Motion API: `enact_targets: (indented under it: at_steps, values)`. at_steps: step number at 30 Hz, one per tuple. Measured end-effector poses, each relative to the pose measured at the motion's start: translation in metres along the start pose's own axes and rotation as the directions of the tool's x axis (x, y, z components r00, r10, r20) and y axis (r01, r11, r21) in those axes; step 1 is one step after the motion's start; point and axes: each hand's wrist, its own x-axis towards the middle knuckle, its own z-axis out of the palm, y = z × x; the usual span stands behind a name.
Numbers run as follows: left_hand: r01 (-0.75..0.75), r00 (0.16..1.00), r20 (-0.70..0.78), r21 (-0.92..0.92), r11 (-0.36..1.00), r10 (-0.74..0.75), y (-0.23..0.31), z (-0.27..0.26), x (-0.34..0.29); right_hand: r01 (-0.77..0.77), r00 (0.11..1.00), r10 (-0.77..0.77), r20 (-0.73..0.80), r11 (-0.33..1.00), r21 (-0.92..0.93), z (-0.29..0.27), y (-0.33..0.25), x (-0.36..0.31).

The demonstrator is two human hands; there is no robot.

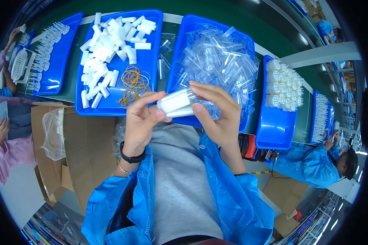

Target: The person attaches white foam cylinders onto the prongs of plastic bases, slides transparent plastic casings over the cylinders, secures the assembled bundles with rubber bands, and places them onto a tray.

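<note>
Between my two hands, in front of my chest, is a small bundle of white cylinders in clear plastic (176, 104). My left hand (142, 112) pinches its left end between thumb and fingers. At its right end, my right hand (221, 108) grips with the thumb below and fingers above. A blue tray (126, 107) beyond my left hand holds a heap of short white cylinders (106, 45) and a tangle of tan rubber bands (133, 83). Beyond my right hand, another blue tray (180, 36) is piled with clear plastic sleeves (216, 61).
Blue trays with white parts stand at the far left (55, 83) and right (274, 130). An open cardboard box (88, 155) stands at my left below the table edge. Co-workers are on both sides, one with a pink sleeve (16, 155), one in blue (310, 163).
</note>
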Motion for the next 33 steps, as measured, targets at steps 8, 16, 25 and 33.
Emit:
enact_targets:
  at_steps: [8,16,25,33]
  values:
    - [0.277,0.961,0.075,-0.255,0.926,-0.267,0.004,0.000,0.004,-0.096,0.994,0.085,0.070,0.980,0.173,-0.006,-0.001,-0.006]
    - [-0.199,0.974,0.192,0.503,0.841,0.116,0.006,0.006,0.009,-0.242,0.970,0.232,0.072,0.948,0.205,-0.022,-0.008,-0.014]
    - [-0.044,0.999,0.027,0.303,0.952,0.038,0.008,-0.010,0.010,-0.031,0.960,0.193,0.203,0.793,-0.609,-0.062,-0.006,-0.024]
    - [-0.074,0.997,0.042,0.391,0.917,0.063,0.010,-0.005,0.011,-0.018,0.977,0.166,0.137,0.697,-0.717,-0.025,0.005,-0.021]
